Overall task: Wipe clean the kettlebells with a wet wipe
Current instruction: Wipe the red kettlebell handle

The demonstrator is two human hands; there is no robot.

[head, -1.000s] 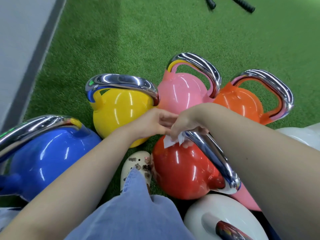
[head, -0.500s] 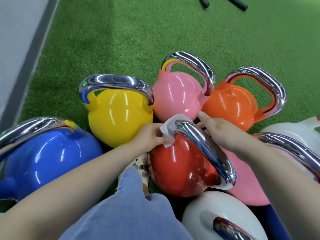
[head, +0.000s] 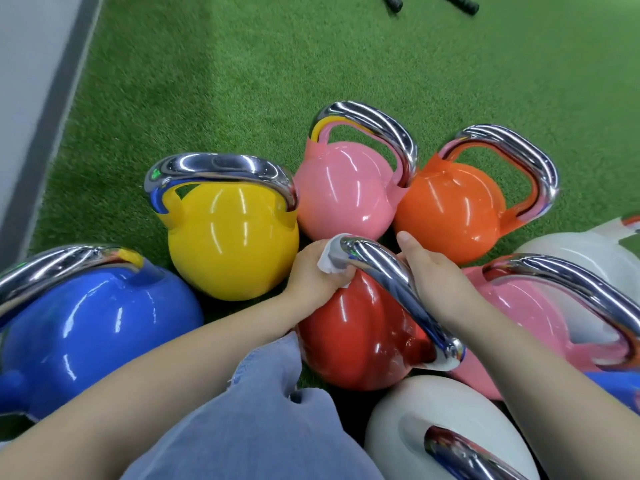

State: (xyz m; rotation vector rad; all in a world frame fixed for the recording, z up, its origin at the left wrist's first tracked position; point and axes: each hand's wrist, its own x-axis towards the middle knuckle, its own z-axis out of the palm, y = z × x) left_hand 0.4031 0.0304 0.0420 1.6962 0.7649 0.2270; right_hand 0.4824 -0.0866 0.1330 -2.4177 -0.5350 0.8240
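Note:
A red kettlebell with a chrome handle stands in front of me among other kettlebells. My left hand grips a white wet wipe wrapped round the far end of that handle. My right hand holds the handle from its right side, thumb stretched up; its fingers are hidden behind the bar. Around the red one stand a yellow kettlebell, a pink kettlebell, an orange kettlebell and a blue kettlebell.
The kettlebells stand tightly packed on green turf. A white kettlebell is at the lower right, another pink kettlebell to the right. My knee in blue denim is below. Black rope ends lie far off. A grey floor strip runs along the left.
My left hand took the wipe from the right and closed it round the far end of the red kettlebell's handle. My right hand moved to the handle's right side and took hold.

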